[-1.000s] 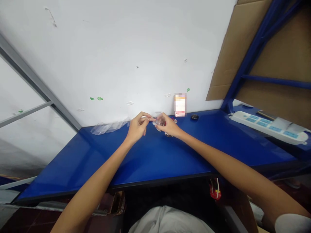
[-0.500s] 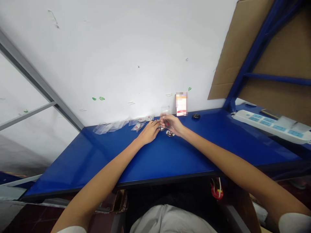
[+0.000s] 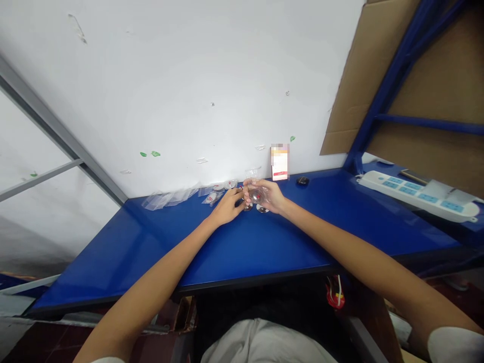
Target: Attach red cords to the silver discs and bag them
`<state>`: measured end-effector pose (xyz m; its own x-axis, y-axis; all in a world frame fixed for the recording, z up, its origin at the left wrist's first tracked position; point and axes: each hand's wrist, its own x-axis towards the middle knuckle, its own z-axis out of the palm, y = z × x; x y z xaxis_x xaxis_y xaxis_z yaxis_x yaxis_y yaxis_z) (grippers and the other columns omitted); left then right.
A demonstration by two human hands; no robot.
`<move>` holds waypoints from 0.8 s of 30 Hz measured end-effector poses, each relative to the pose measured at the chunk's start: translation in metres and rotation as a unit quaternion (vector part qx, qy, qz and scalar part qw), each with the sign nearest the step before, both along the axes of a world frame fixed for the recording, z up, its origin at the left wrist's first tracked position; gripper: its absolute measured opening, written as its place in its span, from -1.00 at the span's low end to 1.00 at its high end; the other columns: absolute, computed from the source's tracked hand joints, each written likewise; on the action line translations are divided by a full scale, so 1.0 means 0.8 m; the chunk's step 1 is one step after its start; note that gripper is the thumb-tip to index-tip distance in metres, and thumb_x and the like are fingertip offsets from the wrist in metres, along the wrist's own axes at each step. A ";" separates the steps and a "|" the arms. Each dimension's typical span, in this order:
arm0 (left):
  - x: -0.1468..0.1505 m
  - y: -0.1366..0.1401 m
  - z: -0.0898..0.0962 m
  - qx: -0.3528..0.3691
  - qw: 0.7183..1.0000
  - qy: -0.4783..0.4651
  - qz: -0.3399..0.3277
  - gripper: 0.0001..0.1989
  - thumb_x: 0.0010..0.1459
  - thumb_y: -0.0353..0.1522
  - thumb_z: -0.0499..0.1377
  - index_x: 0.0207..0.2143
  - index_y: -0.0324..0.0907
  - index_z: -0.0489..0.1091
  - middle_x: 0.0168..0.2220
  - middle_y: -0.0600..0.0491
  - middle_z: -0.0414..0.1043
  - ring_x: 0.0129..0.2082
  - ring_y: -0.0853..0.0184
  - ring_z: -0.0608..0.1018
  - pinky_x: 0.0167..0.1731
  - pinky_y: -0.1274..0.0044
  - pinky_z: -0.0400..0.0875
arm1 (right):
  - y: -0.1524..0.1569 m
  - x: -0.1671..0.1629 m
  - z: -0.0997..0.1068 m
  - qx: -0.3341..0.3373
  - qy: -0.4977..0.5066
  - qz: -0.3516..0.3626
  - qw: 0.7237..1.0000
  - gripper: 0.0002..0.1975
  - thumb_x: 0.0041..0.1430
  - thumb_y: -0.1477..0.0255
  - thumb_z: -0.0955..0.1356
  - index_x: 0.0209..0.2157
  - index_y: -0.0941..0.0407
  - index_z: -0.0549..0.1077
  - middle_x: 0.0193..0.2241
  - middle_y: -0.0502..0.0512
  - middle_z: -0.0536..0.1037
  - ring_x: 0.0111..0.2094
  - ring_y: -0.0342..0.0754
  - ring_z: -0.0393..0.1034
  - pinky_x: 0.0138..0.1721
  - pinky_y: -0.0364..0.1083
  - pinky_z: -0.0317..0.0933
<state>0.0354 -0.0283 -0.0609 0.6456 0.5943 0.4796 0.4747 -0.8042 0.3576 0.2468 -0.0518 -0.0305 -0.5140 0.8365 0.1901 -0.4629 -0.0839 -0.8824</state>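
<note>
My right hand (image 3: 267, 194) is closed around a clear plastic bag (image 3: 264, 190) above the table. Inside or against the bag shows a shiny round disc (image 3: 256, 196) with a small red mark. My left hand (image 3: 228, 206) meets it from the left, its fingers curled and fingertips at the bag's edge; exactly what they pinch is partly hidden. Beneath the hands lie two more round discs, one near my left thumb (image 3: 247, 207) and one under my right palm (image 3: 262, 208). Left of my left hand, several bagged discs (image 3: 212, 197) lie by the wall.
Flat empty clear bags (image 3: 170, 197) are fanned out along the wall at the left. A phone (image 3: 280, 162) leans on the wall, with a small black object (image 3: 302, 181) beside it. A white power strip (image 3: 418, 195) lies at the right of the blue table (image 3: 242, 252).
The bag in my right hand has turned, so the shiny disc shows more fully. My left hand's fingers have lifted and curled toward the bag. The view has shifted slightly.
</note>
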 end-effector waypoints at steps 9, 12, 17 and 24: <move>-0.039 0.002 0.049 -0.158 0.948 -0.250 0.118 -0.74 0.36 -0.13 0.24 -0.12 -0.11 0.38 -0.38 0.10 0.53 -0.42 0.33 0.58 -0.33 0.50 0.45 | -0.002 0.000 -0.001 0.001 -0.043 0.025 0.999 -0.64 0.20 0.11 0.39 -0.14 0.10 0.48 -0.36 0.14 0.58 -0.33 0.11 0.48 -0.20 0.07 0.40; -0.038 -0.014 0.074 -0.169 0.915 -0.362 0.049 -0.66 0.24 -0.11 0.38 -0.17 -0.14 0.41 -0.19 0.00 0.58 -0.26 0.29 0.64 -0.26 0.47 0.53 | -0.003 0.001 -0.003 0.012 -0.056 0.053 0.997 -0.66 0.20 0.15 0.40 -0.12 0.10 0.47 -0.37 0.13 0.59 -0.38 0.09 0.47 -0.27 0.04 0.37; -0.022 -0.044 0.092 -0.150 0.922 -0.357 -0.022 -0.63 0.18 -0.15 0.47 -0.18 -0.15 0.42 -0.13 -0.06 0.62 -0.12 0.24 0.67 -0.04 0.38 0.56 | -0.012 -0.004 0.000 0.008 -0.105 0.147 0.983 -0.67 0.17 0.24 0.44 -0.10 0.12 0.46 -0.40 0.08 0.55 -0.45 0.01 0.41 -0.38 -0.02 0.33; -0.017 -0.058 0.091 -0.187 0.939 -0.286 -0.044 -0.67 0.22 -0.14 0.44 -0.24 -0.17 0.45 -0.18 -0.07 0.65 -0.23 0.23 0.69 -0.09 0.37 0.58 | -0.023 -0.006 0.004 0.060 -0.130 0.211 0.967 -0.56 0.20 0.23 0.53 0.01 0.10 0.42 -0.43 -0.02 0.46 -0.46 -0.08 0.32 -0.40 -0.07 0.29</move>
<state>0.0220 -0.0745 0.0117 0.4017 0.7463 0.5307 0.0564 -0.5985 0.7991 0.2419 -0.0703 -0.0277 -0.8483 0.5217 0.0908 -0.1707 -0.1070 -0.9795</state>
